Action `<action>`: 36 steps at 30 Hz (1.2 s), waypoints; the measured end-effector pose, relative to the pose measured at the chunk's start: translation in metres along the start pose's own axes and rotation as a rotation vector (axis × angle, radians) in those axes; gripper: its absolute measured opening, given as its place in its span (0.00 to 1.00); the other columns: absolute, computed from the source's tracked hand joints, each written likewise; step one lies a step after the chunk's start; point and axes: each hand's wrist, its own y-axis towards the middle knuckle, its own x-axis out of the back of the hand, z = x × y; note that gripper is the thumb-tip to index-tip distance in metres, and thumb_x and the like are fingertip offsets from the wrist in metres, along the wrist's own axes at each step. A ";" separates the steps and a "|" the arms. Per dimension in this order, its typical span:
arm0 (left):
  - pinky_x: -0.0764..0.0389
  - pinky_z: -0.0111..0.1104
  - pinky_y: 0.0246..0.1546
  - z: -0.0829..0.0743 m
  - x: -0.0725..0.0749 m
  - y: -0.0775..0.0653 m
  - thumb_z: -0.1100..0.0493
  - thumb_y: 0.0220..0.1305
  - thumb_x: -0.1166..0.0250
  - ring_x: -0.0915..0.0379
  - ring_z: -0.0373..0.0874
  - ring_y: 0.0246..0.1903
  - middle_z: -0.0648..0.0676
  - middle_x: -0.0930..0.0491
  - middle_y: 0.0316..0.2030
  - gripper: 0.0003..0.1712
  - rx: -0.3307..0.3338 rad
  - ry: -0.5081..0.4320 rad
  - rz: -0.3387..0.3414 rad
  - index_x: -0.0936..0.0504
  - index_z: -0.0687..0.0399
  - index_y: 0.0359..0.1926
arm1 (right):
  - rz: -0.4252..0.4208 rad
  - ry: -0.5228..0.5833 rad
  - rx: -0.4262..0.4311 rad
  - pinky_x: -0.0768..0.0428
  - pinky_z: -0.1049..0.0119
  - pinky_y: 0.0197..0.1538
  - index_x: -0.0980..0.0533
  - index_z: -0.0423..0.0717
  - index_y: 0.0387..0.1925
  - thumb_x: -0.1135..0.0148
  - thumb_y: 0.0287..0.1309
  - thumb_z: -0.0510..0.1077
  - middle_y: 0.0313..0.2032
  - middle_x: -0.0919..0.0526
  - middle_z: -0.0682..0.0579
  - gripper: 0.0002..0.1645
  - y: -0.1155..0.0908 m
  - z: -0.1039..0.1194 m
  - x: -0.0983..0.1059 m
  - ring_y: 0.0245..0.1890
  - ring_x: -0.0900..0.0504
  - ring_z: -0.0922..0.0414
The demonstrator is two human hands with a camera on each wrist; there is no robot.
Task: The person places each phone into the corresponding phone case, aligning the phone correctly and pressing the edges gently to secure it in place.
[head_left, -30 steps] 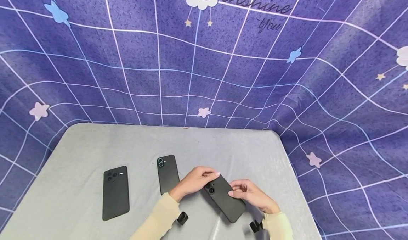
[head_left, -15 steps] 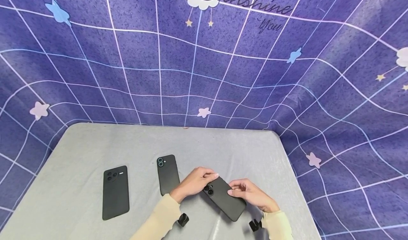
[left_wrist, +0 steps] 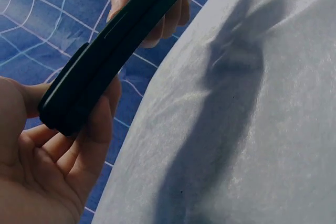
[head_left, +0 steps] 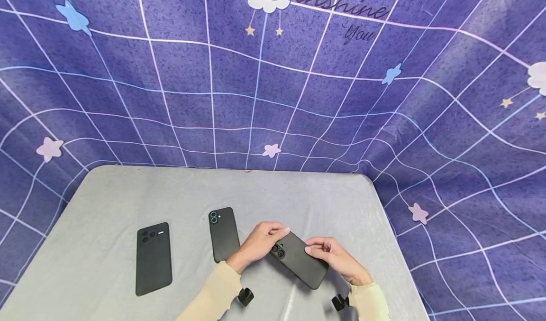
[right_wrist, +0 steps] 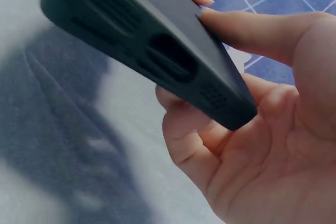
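Observation:
Both hands hold a black smartphone (head_left: 300, 262) above the table, its back and camera lenses facing up. My left hand (head_left: 259, 243) grips the camera end, thumb on the back and fingers curled underneath, as the left wrist view shows. My right hand (head_left: 337, 257) pinches the long edge near the other end, thumb on top. In the right wrist view the phone's bottom end (right_wrist: 168, 59) shows a dark port opening and speaker slots. A smaller black phone (head_left: 224, 233) with ringed lenses lies beside my left wrist, partly covered by it.
Another black phone (head_left: 154, 261), with a round camera bump, lies on the left of the grey cloth-covered table (head_left: 128, 193). A purple curtain (head_left: 239, 69) with a grid and stars hangs behind the table and along its sides.
The held phone has turned slightly, its bottom end rising toward the back. My right hand has shifted a little with it, and both hands keep their grip. The other phones stay put.

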 end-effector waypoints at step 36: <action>0.31 0.26 0.26 -0.009 -0.015 0.001 0.46 0.78 0.34 0.36 0.35 0.21 0.47 0.16 0.27 0.22 0.154 -0.319 -0.292 0.11 0.62 0.53 | -0.477 0.336 -0.021 0.17 0.68 0.50 0.18 0.34 0.60 0.41 0.80 0.46 0.43 0.10 0.55 0.21 -0.002 0.017 0.006 0.40 0.14 0.62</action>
